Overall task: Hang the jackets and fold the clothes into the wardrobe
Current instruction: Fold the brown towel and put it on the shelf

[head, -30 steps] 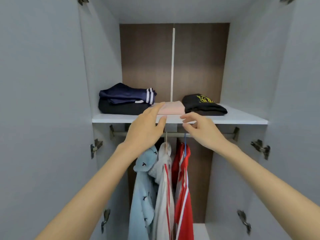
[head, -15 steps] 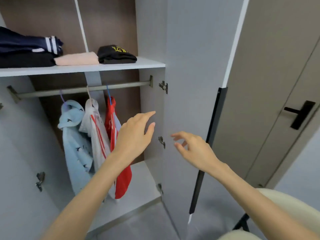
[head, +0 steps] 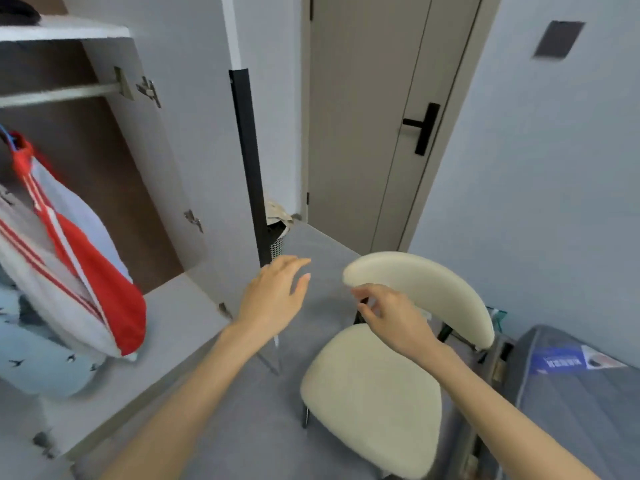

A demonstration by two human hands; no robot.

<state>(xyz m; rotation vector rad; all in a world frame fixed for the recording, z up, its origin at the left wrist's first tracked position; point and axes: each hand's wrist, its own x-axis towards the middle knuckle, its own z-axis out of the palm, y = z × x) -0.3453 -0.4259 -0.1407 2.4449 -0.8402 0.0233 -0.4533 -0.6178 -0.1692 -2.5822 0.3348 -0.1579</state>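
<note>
Your left hand (head: 273,294), fingers spread, empty, left of the cream chair (head: 374,393); right hand (head: 393,317) loosely curled, empty, over its seat. Jackets (head: 104,296) hang in the wardrobe (head: 173,161) left of the chair.

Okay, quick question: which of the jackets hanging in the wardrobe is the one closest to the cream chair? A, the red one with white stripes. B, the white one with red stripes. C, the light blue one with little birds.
A: the red jacket hangs on the side nearest the chair, with the white jacket and the light blue jacket farther from it.
</note>
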